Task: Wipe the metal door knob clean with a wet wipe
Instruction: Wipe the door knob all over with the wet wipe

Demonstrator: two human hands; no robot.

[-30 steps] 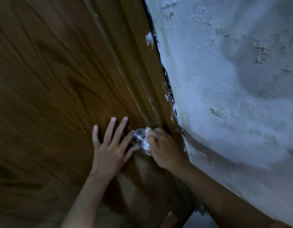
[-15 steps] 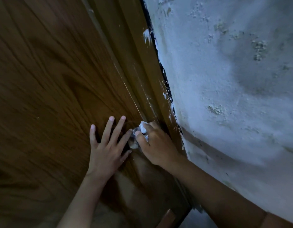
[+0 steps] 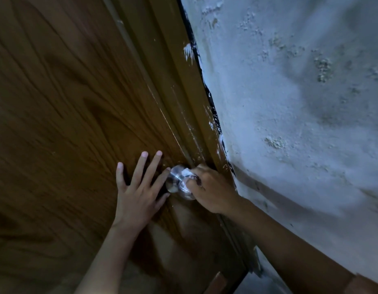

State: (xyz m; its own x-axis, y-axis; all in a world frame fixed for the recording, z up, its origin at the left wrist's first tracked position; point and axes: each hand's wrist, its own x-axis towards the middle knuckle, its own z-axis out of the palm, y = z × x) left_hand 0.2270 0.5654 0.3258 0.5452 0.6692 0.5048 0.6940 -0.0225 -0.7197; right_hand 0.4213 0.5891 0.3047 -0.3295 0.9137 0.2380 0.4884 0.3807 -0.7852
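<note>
A shiny metal door knob point(image 3: 177, 181) sticks out of the brown wooden door point(image 3: 67, 124) near its right edge. My right hand point(image 3: 213, 189) curls round the knob's right side and holds a white wet wipe point(image 3: 187, 172) against it; only a small bit of the wipe shows above my fingers. My left hand point(image 3: 139, 192) lies flat on the door just left of the knob, fingers spread and straight, its forefinger close to the knob's round base plate. The knob's right half is hidden by my right hand.
The brown door frame point(image 3: 183, 85) runs up beside the knob, smeared with white paint. A rough whitewashed wall point(image 3: 290, 102) fills the right side. The light is dim.
My right hand with the wipe has slid from the knob's top and left face back to its right side, so more of the knob shows. My left hand stays flat on the door.
</note>
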